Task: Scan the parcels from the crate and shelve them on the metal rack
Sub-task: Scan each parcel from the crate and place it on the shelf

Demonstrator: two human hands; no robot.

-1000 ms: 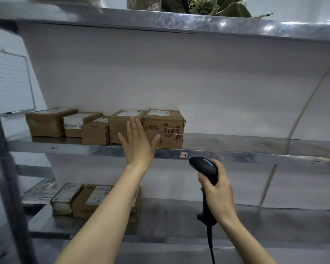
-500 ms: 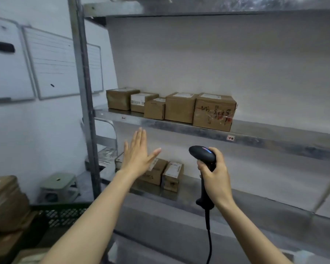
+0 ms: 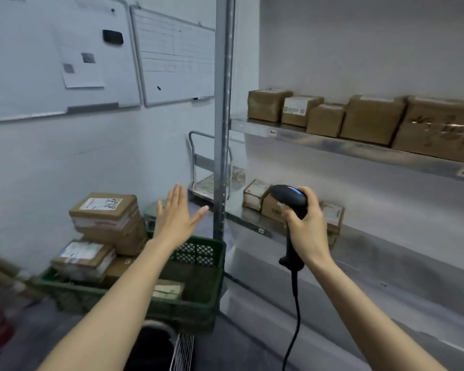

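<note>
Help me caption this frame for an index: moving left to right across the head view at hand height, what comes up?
Stacked parcels → left hand → rack post → scanner gripped by the right hand.

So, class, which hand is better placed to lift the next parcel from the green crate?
Left. The left hand is open, empty and extended toward the green crate; the right hand grips the scanner, nearer the rack.

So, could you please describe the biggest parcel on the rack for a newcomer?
Find the metal rack on the right and its upper visible shelf, with five cardboard parcels in a row. It is the right-end parcel: the largest, and the only one with scribbles across its front.
</note>
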